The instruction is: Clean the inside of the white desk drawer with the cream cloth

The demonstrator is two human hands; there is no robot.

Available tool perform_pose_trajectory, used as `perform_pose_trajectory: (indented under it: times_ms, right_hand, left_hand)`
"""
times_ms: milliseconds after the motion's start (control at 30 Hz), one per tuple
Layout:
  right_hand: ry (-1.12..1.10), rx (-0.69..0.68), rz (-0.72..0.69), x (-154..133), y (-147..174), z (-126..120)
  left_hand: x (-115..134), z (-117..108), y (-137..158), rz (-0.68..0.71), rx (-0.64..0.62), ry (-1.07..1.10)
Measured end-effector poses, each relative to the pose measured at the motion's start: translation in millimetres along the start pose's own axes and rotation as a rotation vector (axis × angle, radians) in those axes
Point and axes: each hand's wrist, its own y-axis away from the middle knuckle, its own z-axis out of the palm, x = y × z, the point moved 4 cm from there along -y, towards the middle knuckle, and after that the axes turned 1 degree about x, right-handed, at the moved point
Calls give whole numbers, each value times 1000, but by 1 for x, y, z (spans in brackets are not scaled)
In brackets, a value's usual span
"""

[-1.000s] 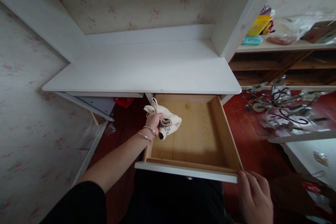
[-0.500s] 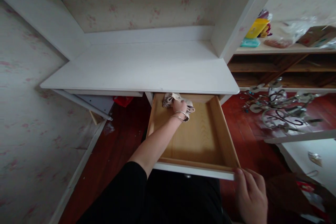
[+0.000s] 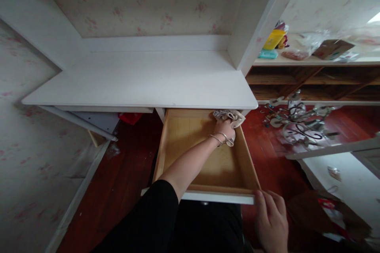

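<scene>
A shallow wooden drawer (image 3: pixel 184 130) with a white front is pulled out from under the white desk (image 3: pixel 154 81). My left hand (image 3: pixel 225 127), with bracelets at the wrist, reaches inside and is closed on a crumpled beige patterned cloth (image 3: pixel 238 118). The cloth lies against the drawer's far right corner, partly over the right wall. At the near right corner, my right hand (image 3: pixel 271 219) grips the end of the drawer front, fingers curled over its edge. My left forearm hides part of the drawer's near left side.
On the floor to the right lies a metal chandelier (image 3: pixel 299 122). Behind it, a wooden shelf unit (image 3: pixel 314 63) carries a yellow container (image 3: pixel 273 39) and plastic bags. An open cardboard box (image 3: pixel 310 209) sits at lower right. Floral wallpaper (image 3: pixel 23 158) borders the left.
My left hand has slid the cloth from the drawer's back left to its back right corner. My right hand stays on the drawer front. The view has shifted slightly to the right.
</scene>
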Motion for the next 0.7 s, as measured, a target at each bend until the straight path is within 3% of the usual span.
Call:
perform_pose_trajectory:
  times_ms: [200,433,600,700]
  right_hand:
    - [13,-23,-51,3,0,-1]
    - [18,-50,-44,2,-3,-4]
    - [20,-60,-11,-3,-2,-6]
    - [35,-66,5,-3,-2,-7]
  left_hand:
    - [-3,0,34,161,-285,-145]
    - [0,22,114,381,-627,-316]
    - [2,13,151,558,-707,-388]
    - [-8,-3,154,543,-711,-456]
